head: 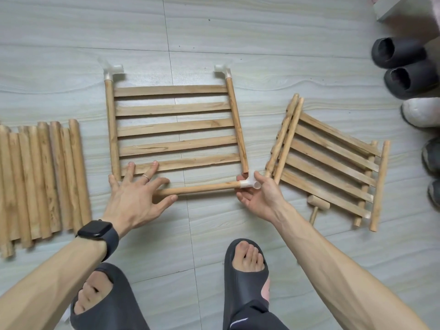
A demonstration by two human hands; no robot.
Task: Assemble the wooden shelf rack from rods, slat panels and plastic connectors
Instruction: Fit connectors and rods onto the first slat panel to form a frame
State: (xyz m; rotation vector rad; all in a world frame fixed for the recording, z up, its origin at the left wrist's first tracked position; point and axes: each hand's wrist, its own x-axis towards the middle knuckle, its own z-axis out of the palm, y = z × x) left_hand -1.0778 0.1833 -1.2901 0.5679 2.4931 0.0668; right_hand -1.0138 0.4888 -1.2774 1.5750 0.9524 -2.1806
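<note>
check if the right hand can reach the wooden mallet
Probably yes: the mallet lies just beside the right hand, with nothing between them. But that hand holds the connector on the rod end and would have to let go first.

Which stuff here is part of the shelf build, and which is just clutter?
Job: slat panel, rod, held connector, spare rods, spare panels, mallet.
Lying about: black slippers, white shoe.
</note>
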